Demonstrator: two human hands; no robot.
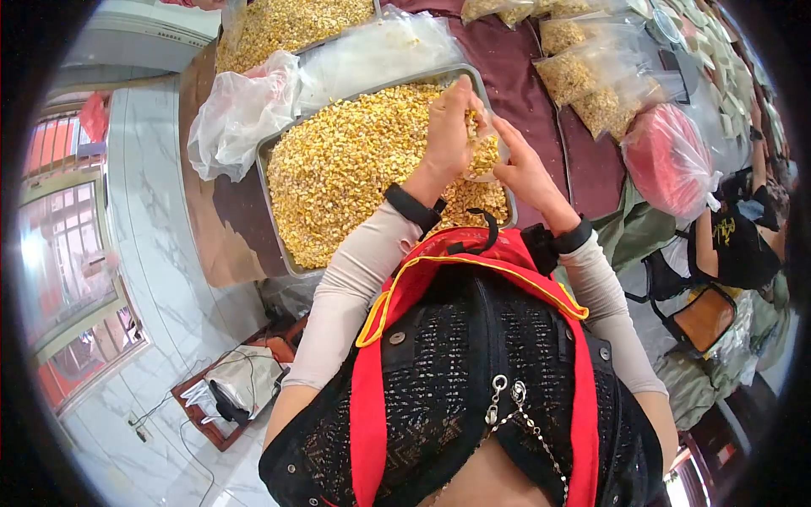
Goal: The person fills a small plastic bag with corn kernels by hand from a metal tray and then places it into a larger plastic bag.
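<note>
A metal tray (263,182) heaped with yellow corn kernels (338,160) lies on the table before me. Over its right part is my left hand (451,127), its fingers curled round something clear, perhaps a plastic bag or scoop. My right hand (530,171) is beside it at the tray's right edge, fingers extended against the same clear item. Kernels show through and below this clear item (485,160). How firmly either hand grips it is partly hidden.
A second corn tray (338,34) sits at the back left, near a crumpled plastic bag (241,114). Filled clear bags (570,76) and a pink bundle in plastic (667,156) lie on the right. Another person (739,237) is at the far right.
</note>
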